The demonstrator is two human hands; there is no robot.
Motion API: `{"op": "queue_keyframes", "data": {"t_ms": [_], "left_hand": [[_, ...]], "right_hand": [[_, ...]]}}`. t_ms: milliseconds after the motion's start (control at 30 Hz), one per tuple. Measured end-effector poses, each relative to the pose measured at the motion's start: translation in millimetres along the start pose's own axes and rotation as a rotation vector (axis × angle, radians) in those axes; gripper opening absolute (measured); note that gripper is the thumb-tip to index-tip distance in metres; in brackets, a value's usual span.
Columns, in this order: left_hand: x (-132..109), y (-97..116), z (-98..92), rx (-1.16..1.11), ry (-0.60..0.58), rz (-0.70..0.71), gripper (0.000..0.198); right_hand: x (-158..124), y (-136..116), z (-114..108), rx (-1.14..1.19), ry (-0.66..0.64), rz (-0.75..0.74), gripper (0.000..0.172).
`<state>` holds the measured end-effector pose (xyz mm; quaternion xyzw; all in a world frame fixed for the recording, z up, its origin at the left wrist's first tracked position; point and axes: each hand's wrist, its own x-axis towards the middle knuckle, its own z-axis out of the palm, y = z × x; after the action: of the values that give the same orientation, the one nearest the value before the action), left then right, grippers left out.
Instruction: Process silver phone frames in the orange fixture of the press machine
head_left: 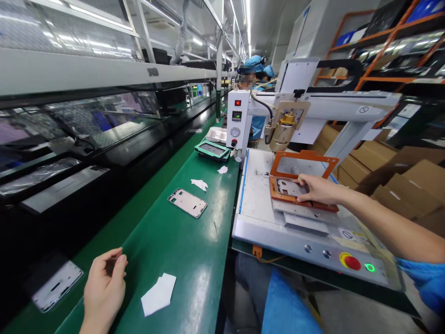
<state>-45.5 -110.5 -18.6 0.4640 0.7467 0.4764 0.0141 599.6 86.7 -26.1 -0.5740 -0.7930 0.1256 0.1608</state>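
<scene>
My right hand (318, 189) reaches to the orange fixture (283, 196) on the machine bed. Its fingers grip the near end of a phone middle frame (290, 187), which lies in the fixture; the hand covers that end. The fixture's hinged orange lid (304, 153) stands raised behind it. My left hand (104, 285) hovers over the left edge of the green bench, fingers loosely curled, with nothing visible between thumb and forefinger. Left of it a phone frame (57, 285) lies on the belt. Another phone frame (187, 202) lies flat on the bench.
White paper scraps (159, 294) lie on the green bench (187, 250). Farther back are a green-framed tray (212, 149) and the machine's control box (238, 118). The dispensing head (287, 123) hangs above the fixture. A red stop button (352, 262) sits in front. A co-worker (256, 123) is behind.
</scene>
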Motion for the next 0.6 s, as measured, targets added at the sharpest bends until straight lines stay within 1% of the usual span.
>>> {"op": "queue_keyframes", "data": {"t_ms": [67, 133, 200, 300, 367, 467, 533, 567, 600], "left_hand": [[0, 3, -0.9, -0.008, -0.020, -0.041, 0.062], [0, 5, -2.0, 0.005, -0.025, -0.065, 0.063], [0, 5, -3.1, 0.011, -0.027, -0.075, 0.063], [1, 2, -4.2, 0.018, -0.027, -0.072, 0.060], [2, 0, -4.1, 0.038, -0.031, -0.074, 0.059], [3, -3, -2.7, 0.040, -0.048, -0.074, 0.060], [4, -3, -1.3, 0.026, -0.050, -0.074, 0.061], [4, -3, -0.8, 0.020, -0.048, -0.075, 0.062], [5, -3, -0.4, 0.014, -0.045, -0.075, 0.062]], "right_hand": [[1, -1, -2, -0.016, 0.004, -0.012, 0.044], [3, -3, -5, -0.042, -0.021, -0.012, 0.047], [5, -6, -8, -0.064, -0.051, 0.008, 0.051], [5, -5, -8, -0.082, -0.072, 0.037, 0.049], [4, -1, -4, -0.065, -0.062, 0.041, 0.045], [0, 3, 3, -0.031, -0.049, 0.029, 0.046], [-1, 1, 4, -0.072, -0.060, 0.016, 0.045], [-1, -1, 3, -0.109, -0.051, -0.007, 0.043], [0, -4, 1, -0.144, -0.013, -0.052, 0.041]]}}
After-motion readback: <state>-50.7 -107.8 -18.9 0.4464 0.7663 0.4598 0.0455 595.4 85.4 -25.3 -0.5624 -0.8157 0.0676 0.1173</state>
